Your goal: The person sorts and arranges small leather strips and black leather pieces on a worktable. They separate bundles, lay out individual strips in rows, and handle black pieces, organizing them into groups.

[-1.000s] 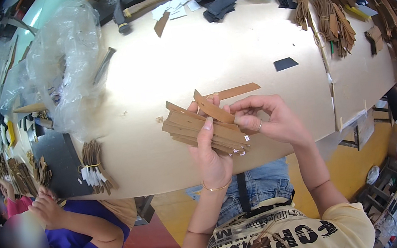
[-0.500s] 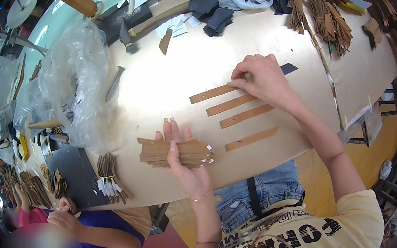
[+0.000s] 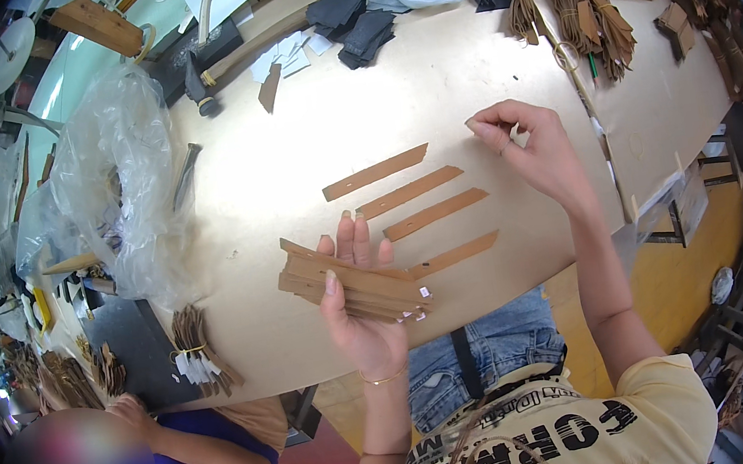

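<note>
My left hand (image 3: 367,330), palm up, holds a stack of brown leather strips (image 3: 354,280). The thumb presses on top; the other fingers reach out beyond the far side. Small white tags show at the stack's right end. Several single brown leather strips (image 3: 410,192) lie in a slanted row on the table, the nearest partly behind the stack. My right hand (image 3: 529,143) is to the right of the row, above the table. Its thumb and forefinger are pinched together, and whatever may be between them cannot be made out.
A hammer (image 3: 197,82), white paper pieces (image 3: 283,57) and black pieces (image 3: 366,38) lie at the back. A clear plastic bag (image 3: 119,179) stands left. Bundled strips (image 3: 205,345) are at front left, more bundles (image 3: 582,16) back right. A person (image 3: 194,448) sits at left.
My right hand has come off the farthest strip and moved right. The dark pointed piece beside it is no longer visible. The left hand's stack is tilted more, and the whole view has shifted.
</note>
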Motion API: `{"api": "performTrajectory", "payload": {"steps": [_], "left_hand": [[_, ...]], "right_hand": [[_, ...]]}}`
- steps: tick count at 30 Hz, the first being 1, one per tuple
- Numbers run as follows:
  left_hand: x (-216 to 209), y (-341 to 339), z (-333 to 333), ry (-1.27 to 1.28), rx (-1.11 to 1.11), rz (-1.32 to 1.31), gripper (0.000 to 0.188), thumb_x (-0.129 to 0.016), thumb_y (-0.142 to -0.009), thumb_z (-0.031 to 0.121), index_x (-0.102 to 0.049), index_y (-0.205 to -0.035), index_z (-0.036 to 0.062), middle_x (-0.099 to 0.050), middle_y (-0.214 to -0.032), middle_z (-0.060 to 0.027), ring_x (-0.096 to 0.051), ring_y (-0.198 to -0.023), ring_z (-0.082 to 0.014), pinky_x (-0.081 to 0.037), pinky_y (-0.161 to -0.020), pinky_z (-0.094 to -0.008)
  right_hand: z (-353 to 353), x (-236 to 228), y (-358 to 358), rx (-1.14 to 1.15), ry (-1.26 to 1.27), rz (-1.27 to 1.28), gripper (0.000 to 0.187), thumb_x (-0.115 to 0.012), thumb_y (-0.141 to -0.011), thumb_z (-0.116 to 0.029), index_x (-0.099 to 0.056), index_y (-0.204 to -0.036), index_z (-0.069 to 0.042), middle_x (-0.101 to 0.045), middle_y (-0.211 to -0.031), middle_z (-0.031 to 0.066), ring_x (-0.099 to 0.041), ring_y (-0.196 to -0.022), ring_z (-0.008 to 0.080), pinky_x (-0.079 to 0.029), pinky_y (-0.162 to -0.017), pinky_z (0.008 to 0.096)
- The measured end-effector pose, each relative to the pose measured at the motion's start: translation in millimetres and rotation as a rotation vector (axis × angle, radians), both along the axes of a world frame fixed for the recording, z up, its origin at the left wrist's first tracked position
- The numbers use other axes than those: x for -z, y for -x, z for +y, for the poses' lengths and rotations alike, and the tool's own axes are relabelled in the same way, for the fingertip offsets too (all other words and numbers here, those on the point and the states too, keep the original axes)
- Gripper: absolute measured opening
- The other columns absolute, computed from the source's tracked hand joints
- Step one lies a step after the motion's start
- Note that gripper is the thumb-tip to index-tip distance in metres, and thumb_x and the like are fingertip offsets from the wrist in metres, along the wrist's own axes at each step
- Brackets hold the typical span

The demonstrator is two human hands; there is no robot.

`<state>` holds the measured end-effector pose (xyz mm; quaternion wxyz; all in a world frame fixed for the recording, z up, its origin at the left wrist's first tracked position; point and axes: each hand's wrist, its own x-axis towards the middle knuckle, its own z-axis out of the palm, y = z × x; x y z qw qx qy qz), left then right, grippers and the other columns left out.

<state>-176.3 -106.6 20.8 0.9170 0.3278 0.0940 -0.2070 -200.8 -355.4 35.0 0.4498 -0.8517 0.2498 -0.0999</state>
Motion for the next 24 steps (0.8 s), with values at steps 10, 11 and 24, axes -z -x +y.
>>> {"api": "performTrajectory", "payload": {"steps": [10,11,24], "left_hand": [[-6,4,-24,-0.012,0.038,-0.018,0.051,-0.044,-0.091,0.015,-0.043,-0.141,0.0040,-0.031,-0.155,-0.0170,-0.022,-0.148,-0.0308,-0.019,-0.122,-0.0489],[-5,3,-23,-0.017,0.041,-0.031,0.051,-0.045,-0.090,0.015,-0.044,-0.140,0.0039,-0.031,-0.155,-0.0168,-0.022,-0.148,-0.0305,-0.019,-0.122,-0.0487],[9,-10,-10,0.133,0.016,0.058,0.047,-0.048,-0.093,0.020,-0.047,-0.137,0.0031,-0.043,-0.144,-0.0144,-0.038,-0.138,-0.0258,-0.033,-0.117,-0.0446]], "right_hand": [[79,-4,15,-0.427,-0.635,-0.050,0.022,-0.070,-0.090,-0.015,-0.070,-0.105,0.001,-0.069,-0.089,0.0065,-0.061,-0.079,0.0118,-0.049,-0.072,0.0277],[83,-1,13,-0.432,-0.660,-0.046,0.022,-0.070,-0.090,-0.014,-0.070,-0.105,0.001,-0.069,-0.088,0.0067,-0.061,-0.079,0.0117,-0.049,-0.072,0.0276],[83,-17,-14,-0.543,0.072,-0.132,0.011,-0.070,-0.087,-0.023,-0.068,-0.088,-0.011,-0.061,-0.081,0.0002,-0.056,-0.084,0.0185,-0.034,-0.085,0.0368]]}}
